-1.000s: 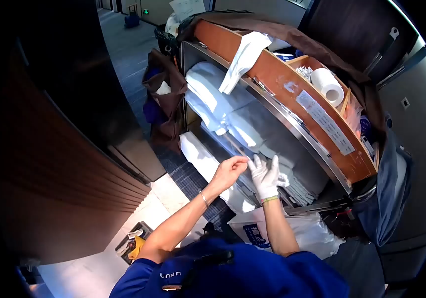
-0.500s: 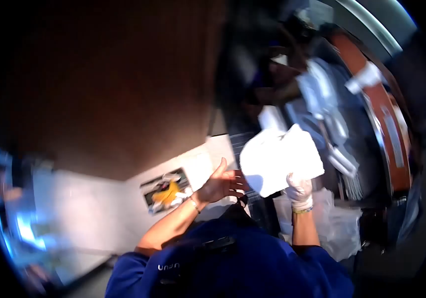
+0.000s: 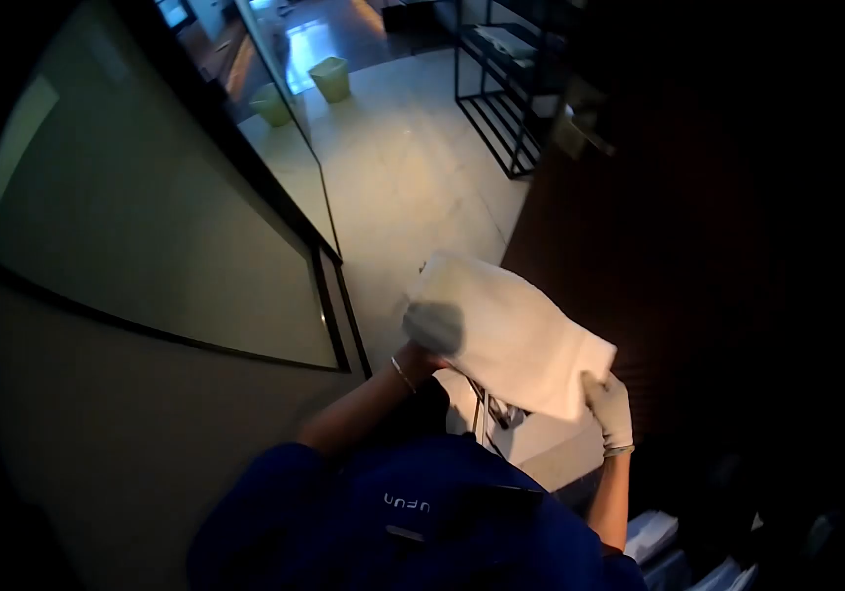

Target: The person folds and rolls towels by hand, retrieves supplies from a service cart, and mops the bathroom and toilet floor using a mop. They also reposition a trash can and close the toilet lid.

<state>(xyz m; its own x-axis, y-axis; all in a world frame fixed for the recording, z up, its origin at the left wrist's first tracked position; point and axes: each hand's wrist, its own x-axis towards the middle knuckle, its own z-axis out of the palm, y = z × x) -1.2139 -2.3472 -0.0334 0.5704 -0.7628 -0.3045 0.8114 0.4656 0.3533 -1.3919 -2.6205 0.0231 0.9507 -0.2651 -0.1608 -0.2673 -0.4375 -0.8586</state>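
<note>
A folded white towel is held out in front of my body, with a grey shadow across its left end. My right hand, in a pale glove, is closed on the towel's right corner with the thumb on top. Bare and wearing a bracelet, my left hand holds the towel's left end from below. The towel hides most of the left fingers.
A glass panel in a dark frame stands at the left. On the right is a dark brown door with a metal handle. Beyond lie a pale floor, a black rack and a yellowish bin.
My view has swung from the cart of linens to a doorway. My left hand, earlier spread beside the towel, is now under its left end. The right hand keeps its hold.
</note>
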